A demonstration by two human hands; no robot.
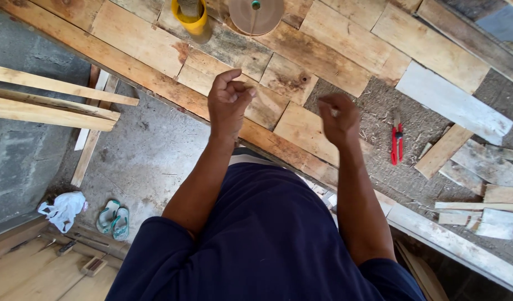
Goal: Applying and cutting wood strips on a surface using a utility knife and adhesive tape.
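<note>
head view: looking straight down over the person's own body to a plank workbench and a concrete floor.
clothing: dark blue shirt (267, 234) fills the near bottom centre.
left hand (228, 103): raised over the bench's near edge, at about 11 o'clock from the shirt; fingers curled into a loose fist with thumb and fingertips pinched together; whether anything small sits in the pinch cannot be told.
right hand (338, 118): at 3 o'clock from the left hand, a gap between them; blurred, fingers curled inward; cannot tell if it holds anything.
workbench (318, 56): patchwork of wooden planks running from 10 o'clock to 4 o'clock beneath both hands.
red pliers (397, 142): lying on sawdust at 3 o'clock from the right hand, apart from it.
wood offcuts (479, 189): scattered at 4 o'clock, beyond the pliers.
sandals (113, 218): green pair on the floor at 8 o'clock, beside a white plastic bag (62, 209).
yellow cup (190, 17): far edge at 12 o'clock, next to a round tan disc (255, 14).
</note>
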